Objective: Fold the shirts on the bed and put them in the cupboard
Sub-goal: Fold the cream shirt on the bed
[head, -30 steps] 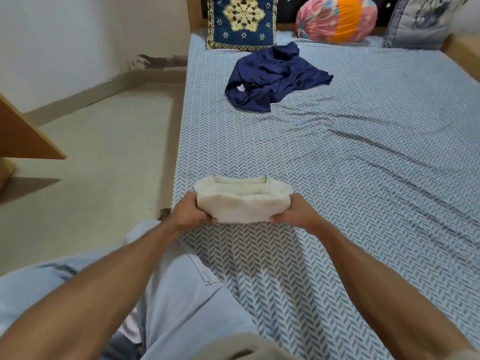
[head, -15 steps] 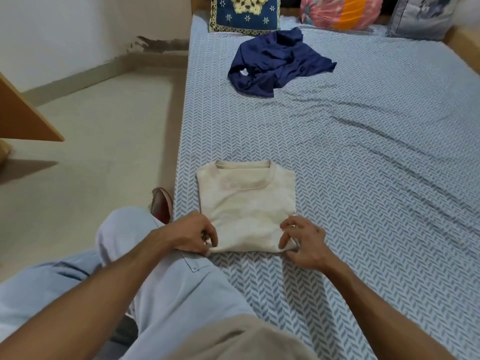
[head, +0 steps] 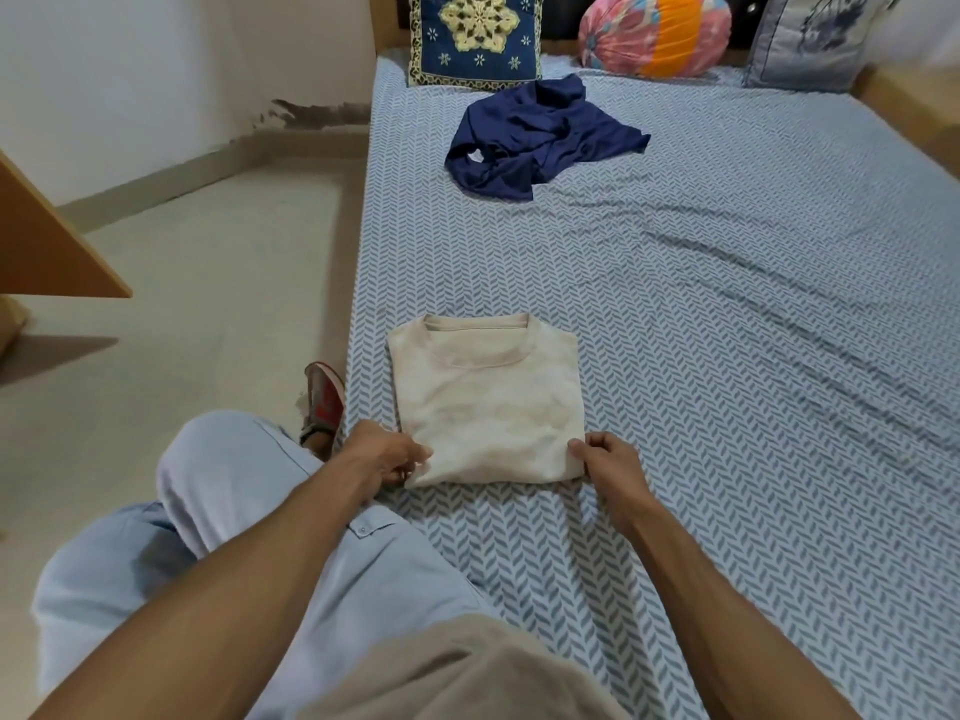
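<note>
On the bed (head: 727, 356), my left grip (head: 387, 454) and right grip (head: 610, 459) pinch the folded cream shirt's (head: 488, 402) near corners; a navy shirt (head: 535, 137) lies crumpled beyond.

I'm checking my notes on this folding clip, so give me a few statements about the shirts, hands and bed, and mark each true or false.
1. The cream shirt lies folded on the bed. True.
2. The blue shirt is folded too. False: it lies crumpled near the pillows.
3. Both hands are at the cream shirt's near corners. True: left hand, right hand.
4. The cream shirt's collar faces the person. False: it faces away, toward the pillows.
5. The two shirts touch. False: bare sheet lies between them.
</note>
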{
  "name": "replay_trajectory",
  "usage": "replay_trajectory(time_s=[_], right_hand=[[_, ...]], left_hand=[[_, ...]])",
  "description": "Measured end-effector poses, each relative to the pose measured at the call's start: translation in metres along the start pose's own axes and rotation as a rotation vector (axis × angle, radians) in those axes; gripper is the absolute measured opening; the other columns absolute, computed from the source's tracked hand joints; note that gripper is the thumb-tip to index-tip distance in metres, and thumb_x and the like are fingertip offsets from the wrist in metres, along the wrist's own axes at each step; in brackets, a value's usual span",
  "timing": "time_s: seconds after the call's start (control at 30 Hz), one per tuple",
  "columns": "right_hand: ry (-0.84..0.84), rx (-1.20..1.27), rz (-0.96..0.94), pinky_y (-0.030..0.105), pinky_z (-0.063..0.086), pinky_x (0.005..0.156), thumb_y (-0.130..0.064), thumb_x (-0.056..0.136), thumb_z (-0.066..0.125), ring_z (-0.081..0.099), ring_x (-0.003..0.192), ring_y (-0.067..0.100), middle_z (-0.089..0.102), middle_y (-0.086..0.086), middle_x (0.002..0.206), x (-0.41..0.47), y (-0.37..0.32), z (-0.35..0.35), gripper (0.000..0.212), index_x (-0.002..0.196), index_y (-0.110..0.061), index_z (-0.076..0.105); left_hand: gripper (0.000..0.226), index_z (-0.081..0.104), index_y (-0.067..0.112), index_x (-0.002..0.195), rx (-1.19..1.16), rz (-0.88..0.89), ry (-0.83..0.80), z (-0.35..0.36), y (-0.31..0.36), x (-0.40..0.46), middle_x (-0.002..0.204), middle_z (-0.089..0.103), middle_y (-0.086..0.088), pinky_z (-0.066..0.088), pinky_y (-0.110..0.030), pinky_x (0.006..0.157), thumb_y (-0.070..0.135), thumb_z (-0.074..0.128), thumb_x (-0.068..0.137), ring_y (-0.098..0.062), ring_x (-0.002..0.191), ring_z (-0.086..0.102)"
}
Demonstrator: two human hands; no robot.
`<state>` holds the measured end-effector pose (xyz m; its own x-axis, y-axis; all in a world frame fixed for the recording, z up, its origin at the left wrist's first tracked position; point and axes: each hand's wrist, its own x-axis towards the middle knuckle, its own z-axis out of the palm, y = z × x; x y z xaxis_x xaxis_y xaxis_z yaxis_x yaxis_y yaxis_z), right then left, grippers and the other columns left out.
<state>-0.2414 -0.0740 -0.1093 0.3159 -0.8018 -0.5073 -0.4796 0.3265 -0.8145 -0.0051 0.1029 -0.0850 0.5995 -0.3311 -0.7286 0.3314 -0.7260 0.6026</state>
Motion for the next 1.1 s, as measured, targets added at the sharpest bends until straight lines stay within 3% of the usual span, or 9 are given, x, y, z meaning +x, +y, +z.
replay_trajectory(time_s=[0.1,0.23,0.3,0.47,0.6,0.73,0.9,1.0,1.1], right_hand=[[0.008,-0.013,-0.004,0.039,0.052,0.073,-0.022,0.103,0.056,0.057,0.087,0.020,0.060,0.008,0.102,-0.001,0.001,-0.001,0.013,0.105,-0.009,0.056],[-0.018,-0.141,-0.063,0.031,0.037,0.061,-0.029,0.105,0.051,0.048,0.073,0.017,0.053,0.007,0.093,-0.003,0.007,-0.004,0.021,0.105,-0.009,0.053],[-0.021,-0.220,-0.073,0.034,0.037,0.065,-0.034,0.105,0.050,0.048,0.074,0.020,0.053,0.009,0.093,-0.001,0.010,-0.005,0.028,0.106,-0.007,0.054],[-0.046,-0.334,-0.073,0.044,0.047,0.079,-0.049,0.097,0.057,0.061,0.081,0.024,0.063,0.003,0.095,-0.002,0.009,-0.004,0.030,0.104,-0.020,0.055],[-0.064,-0.382,-0.065,0.039,0.043,0.071,-0.045,0.093,0.061,0.061,0.076,0.025,0.065,0.013,0.094,-0.002,0.010,-0.006,0.031,0.101,-0.016,0.059],[-0.058,-0.373,-0.077,0.037,0.037,0.067,-0.039,0.095,0.059,0.051,0.068,0.022,0.055,0.007,0.083,-0.003,0.013,-0.005,0.032,0.102,-0.008,0.059],[0.013,-0.403,-0.057,0.042,0.036,0.073,-0.033,0.087,0.057,0.048,0.064,0.024,0.053,0.003,0.070,0.001,0.018,-0.003,0.015,0.082,-0.019,0.054],[0.055,-0.452,-0.057,0.045,0.039,0.077,-0.035,0.078,0.059,0.051,0.061,0.024,0.050,-0.001,0.059,0.001,0.019,0.000,0.020,0.068,-0.022,0.048],[0.045,-0.444,-0.060,0.041,0.031,0.073,-0.035,0.076,0.064,0.041,0.053,0.022,0.036,-0.008,0.045,0.004,0.014,0.000,0.032,0.061,-0.023,0.037]], left_hand=[[0.037,0.067,-0.008,0.091,0.100,-0.001,-0.008,0.002,0.000,-0.005,0.072,0.065,-0.015,0.045,-0.029,0.051,0.010,0.092,0.071,-0.025,0.058,0.055],[0.019,0.071,-0.007,0.087,0.105,0.047,0.012,0.002,0.001,-0.004,0.073,0.067,-0.019,0.050,-0.033,0.058,0.005,0.083,0.080,-0.027,0.061,0.059],[0.017,0.072,-0.010,0.093,0.070,0.056,0.015,0.001,-0.001,-0.002,0.077,0.070,-0.023,0.051,-0.037,0.064,0.000,0.079,0.081,-0.028,0.066,0.061],[0.034,0.068,-0.008,0.098,0.158,0.019,-0.072,0.000,-0.008,-0.008,0.070,0.068,-0.016,0.042,-0.028,0.051,0.012,0.086,0.078,-0.023,0.060,0.058],[0.023,0.065,-0.005,0.083,0.219,-0.028,-0.090,0.002,-0.007,-0.016,0.070,0.070,-0.017,0.039,-0.028,0.050,0.008,0.083,0.081,-0.023,0.053,0.057],[0.020,0.065,-0.004,0.078,0.142,-0.019,-0.005,0.000,-0.007,-0.010,0.064,0.063,-0.013,0.038,-0.025,0.044,0.000,0.084,0.076,-0.020,0.045,0.047],[0.027,0.050,0.002,0.068,0.238,0.010,0.067,0.002,-0.015,-0.009,0.057,0.050,-0.012,0.041,-0.028,0.050,-0.015,0.070,0.074,-0.021,0.042,0.043],[0.032,0.046,0.006,0.068,0.343,0.019,0.072,0.009,-0.017,-0.010,0.055,0.045,-0.009,0.041,-0.028,0.050,-0.018,0.066,0.076,-0.019,0.044,0.040],[0.019,0.054,-0.001,0.073,0.362,0.001,0.045,0.011,-0.014,-0.005,0.059,0.053,-0.013,0.046,-0.029,0.051,-0.009,0.072,0.075,-0.024,0.048,0.048]])
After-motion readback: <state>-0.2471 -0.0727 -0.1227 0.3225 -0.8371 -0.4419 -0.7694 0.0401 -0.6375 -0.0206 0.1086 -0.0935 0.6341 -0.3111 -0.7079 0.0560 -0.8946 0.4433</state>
